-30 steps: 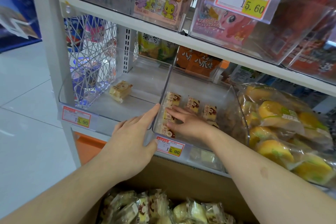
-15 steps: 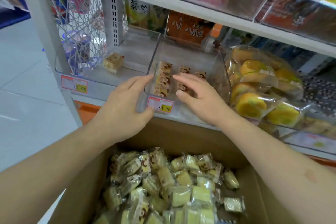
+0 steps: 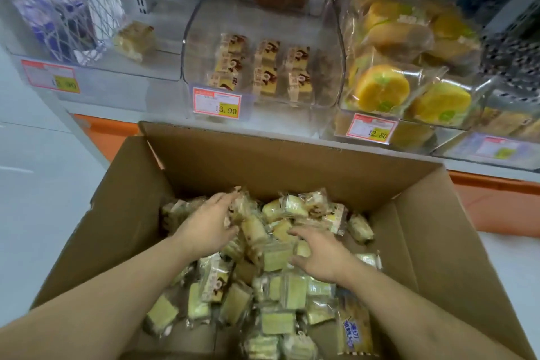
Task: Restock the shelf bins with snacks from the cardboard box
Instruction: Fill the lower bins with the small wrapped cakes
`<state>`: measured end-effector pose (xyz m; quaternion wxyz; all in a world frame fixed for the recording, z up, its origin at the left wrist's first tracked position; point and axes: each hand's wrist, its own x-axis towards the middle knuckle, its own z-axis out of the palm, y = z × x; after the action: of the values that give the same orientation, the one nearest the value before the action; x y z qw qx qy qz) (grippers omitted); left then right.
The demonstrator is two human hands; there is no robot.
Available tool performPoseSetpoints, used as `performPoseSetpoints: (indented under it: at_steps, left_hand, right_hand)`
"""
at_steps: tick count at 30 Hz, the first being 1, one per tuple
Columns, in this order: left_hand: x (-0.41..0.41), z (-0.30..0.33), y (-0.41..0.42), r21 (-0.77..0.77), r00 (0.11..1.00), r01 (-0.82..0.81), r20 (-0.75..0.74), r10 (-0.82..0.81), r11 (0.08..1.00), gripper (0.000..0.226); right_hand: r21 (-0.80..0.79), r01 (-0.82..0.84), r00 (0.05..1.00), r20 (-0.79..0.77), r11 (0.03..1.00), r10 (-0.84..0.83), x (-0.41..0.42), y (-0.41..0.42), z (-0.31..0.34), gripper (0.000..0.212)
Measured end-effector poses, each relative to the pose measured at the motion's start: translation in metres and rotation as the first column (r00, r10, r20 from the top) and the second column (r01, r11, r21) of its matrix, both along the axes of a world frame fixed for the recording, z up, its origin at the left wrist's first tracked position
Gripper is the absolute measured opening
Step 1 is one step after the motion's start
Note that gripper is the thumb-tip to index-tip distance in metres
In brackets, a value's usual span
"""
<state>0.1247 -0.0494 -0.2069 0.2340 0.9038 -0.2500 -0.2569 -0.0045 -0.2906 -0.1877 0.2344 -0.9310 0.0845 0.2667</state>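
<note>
Two hands in cardboard box (image 3: 438, 242) of wrapped snacks (image 3: 277, 295): left hand (image 3: 209, 223) and right hand (image 3: 321, 254) both curled onto packets. Middle shelf bin (image 3: 263, 23) partly stocked.

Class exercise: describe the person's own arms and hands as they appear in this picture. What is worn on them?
Both forearms are bare as far as the frame shows: no sleeves, gloves, watch, rings or bracelets. The left hand and right hand are uncovered, with short, unpainted-looking nails where any show.
</note>
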Motion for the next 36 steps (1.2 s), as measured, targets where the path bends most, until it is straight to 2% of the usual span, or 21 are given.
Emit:
performPoseSetpoints:
  at_steps: [2, 5, 9, 12, 16, 19, 21, 26, 31, 33, 36]
  left_hand:
    - [0.008, -0.026, -0.010, -0.002, 0.998, -0.054, -0.026, 0.054, 0.999, 0.088]
    - [0.024, -0.055, -0.026, 0.052, 0.997, -0.074, 0.033, 0.072, 0.996, 0.095]
    - [0.037, -0.075, -0.039, 0.166, 0.997, -0.041, 0.077, 0.029, 0.985, 0.098]
    - [0.039, -0.081, -0.042, 0.211, 0.981, -0.013, 0.192, -0.029, 0.977, 0.085]
    - [0.035, -0.073, -0.041, 0.160, 0.960, 0.023, 0.270, -0.066, 0.987, 0.062]
    - [0.027, -0.059, -0.038, 0.165, 0.958, 0.028, 0.278, -0.074, 0.986, 0.035]
    - [0.023, -0.048, -0.034, 0.196, 0.962, 0.010, 0.266, -0.063, 0.981, 0.033]
    - [0.025, 0.010, -0.019, 0.107, 0.997, -0.070, 0.042, 0.066, 0.992, 0.029]
    - [0.024, 0.123, -0.016, -0.119, 0.987, -0.159, -0.016, 0.158, 0.980, 0.034]
    - [0.011, 0.170, -0.015, -0.250, 0.972, -0.234, -0.088, 0.219, 0.940, 0.035]
    - [-0.017, 0.222, -0.010, -0.445, 0.868, -0.451, -0.419, 0.265, 0.774, 0.036]
  right_hand:
    - [0.023, 0.003, 1.000, -0.024, 1.000, -0.002, 0.006, 0.003, -0.025, 0.071]
    - [-0.015, -0.026, 0.999, -0.049, 1.000, 0.025, 0.010, 0.009, -0.059, 0.076]
    - [-0.089, 0.014, 1.000, -0.015, 0.996, -0.016, 0.012, 0.015, -0.075, 0.075]
    - [-0.128, 0.002, 1.000, -0.011, 0.992, -0.004, 0.017, 0.015, -0.073, 0.056]
    - [-0.077, 0.050, 0.999, -0.019, 0.996, -0.051, 0.018, 0.011, -0.062, 0.041]
    - [0.034, 0.210, 0.977, -0.039, 0.977, -0.208, 0.018, 0.011, -0.043, 0.032]
    - [0.121, 0.311, 0.950, -0.027, 0.943, -0.310, 0.019, 0.013, -0.027, 0.034]
    - [0.348, 0.411, 0.899, 0.000, 0.843, -0.438, 0.021, 0.015, 0.028, 0.035]
    - [0.513, 0.420, 0.852, 0.063, 0.749, -0.520, 0.020, 0.001, 0.113, 0.024]
    - [0.612, 0.423, 0.819, 0.058, 0.668, -0.571, 0.015, -0.002, 0.148, 0.025]
    - [0.749, 0.408, 0.785, 0.005, 0.523, -0.620, 0.004, 0.003, 0.183, 0.041]
